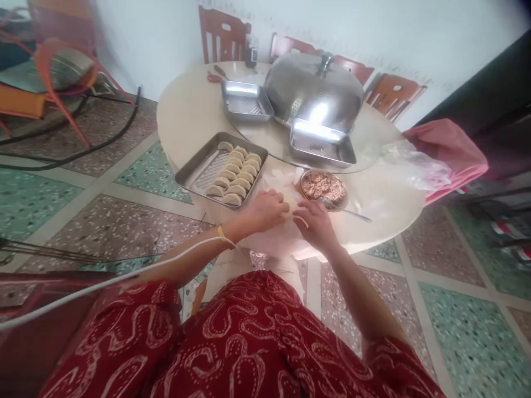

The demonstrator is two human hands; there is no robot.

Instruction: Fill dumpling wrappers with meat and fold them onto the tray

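Left hand [267,210] and right hand [315,224] rest close together at the near edge of the round counter [186,110], fingers curled narrow over a pale dumpling wrapper [290,207] lying between them; whether either hand actually pinches it cannot be told. The wrapper looks thin, soft, light and easily torn, so it is best taken by its rim. Beyond the right fingers stands the bowl of filling [323,188] with a spoon [348,211]; beyond the left fingers, a tray [194,174] of folded dumplings [236,174]
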